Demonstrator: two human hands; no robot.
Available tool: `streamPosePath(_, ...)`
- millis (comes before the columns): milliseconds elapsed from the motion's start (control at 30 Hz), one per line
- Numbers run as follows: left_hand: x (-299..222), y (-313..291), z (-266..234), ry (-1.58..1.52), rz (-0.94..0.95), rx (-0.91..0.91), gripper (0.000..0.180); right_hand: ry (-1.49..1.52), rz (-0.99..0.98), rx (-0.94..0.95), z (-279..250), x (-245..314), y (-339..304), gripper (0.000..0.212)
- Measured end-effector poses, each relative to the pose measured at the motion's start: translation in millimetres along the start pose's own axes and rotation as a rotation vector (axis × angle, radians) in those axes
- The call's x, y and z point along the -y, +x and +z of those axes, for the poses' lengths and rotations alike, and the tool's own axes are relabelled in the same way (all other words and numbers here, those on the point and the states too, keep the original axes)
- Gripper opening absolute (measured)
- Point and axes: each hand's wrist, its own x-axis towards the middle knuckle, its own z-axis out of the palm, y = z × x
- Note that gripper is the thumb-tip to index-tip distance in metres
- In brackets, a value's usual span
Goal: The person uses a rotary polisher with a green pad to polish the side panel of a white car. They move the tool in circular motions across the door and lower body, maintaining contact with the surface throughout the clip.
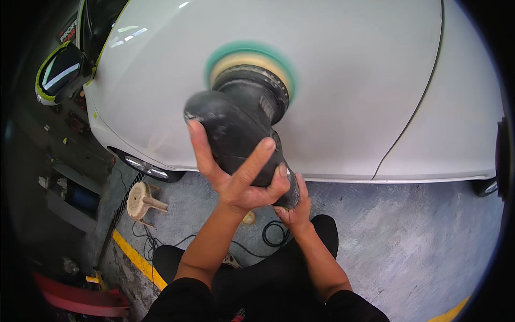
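Gripping the black polisher [228, 131] takes both hands, and each has its own place on it. The left hand [238, 188] spans the main body with its fingers spread wide, one reaching up along the rounded end and others lying across the casing; such a broad hold probably lets it press and steer. The right hand [298, 208] has its fingers curled closely around the tail of the tool, though part of that hold is hidden; from there it likely steadies the length against twisting. The polisher is over the white car panel [354, 102], its green-edged pad [252, 48] toward the surface. The pad's rim is blurred, which suggests it is spinning, and a two-handed hold would suit that. Full contact all round cannot be judged, since the casing covers part of the pad.

Bent knees [322, 231] stand apart below the forearms, seemingly giving the elbows room close to the car. On the grey floor [407, 241], a dark cable [263, 236] lies in loose loops, perhaps to leave slack; its ends cannot be traced. A pale stool [138, 199] stands off to the left, near the wheel [145, 165]. Yellow-green tape edges the side mirror [63, 72], presumably as protection.
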Motion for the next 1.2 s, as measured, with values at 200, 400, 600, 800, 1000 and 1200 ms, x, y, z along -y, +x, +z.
streamPosePath(200,34,48,-29,0.002,0.0,-0.074,0.051,-0.059,0.007,0.095,11,65,50,0.108)
streamPosePath(400,43,63,-42,0.02,-0.108,-0.092,0.05,-0.109,0.03,0.146,12,90,69,0.107)
streamPosePath(600,-5,-2,-8,-0.011,-0.059,0.008,0.048,-0.06,0.111,0.073,-20,28,-3,0.109)
streamPosePath(800,-18,-67,-1,-0.014,-0.242,-0.049,0.046,-0.168,0.129,0.182,-42,3,-42,0.106)
streamPosePath(1000,-14,-20,-6,-0.007,-0.1,0.012,0.051,-0.085,0.108,0.093,-32,18,-21,0.105)
streamPosePath(1200,-26,-50,-7,0.038,-0.208,0.052,0.049,-0.139,0.182,0.173,-47,19,-46,0.106)
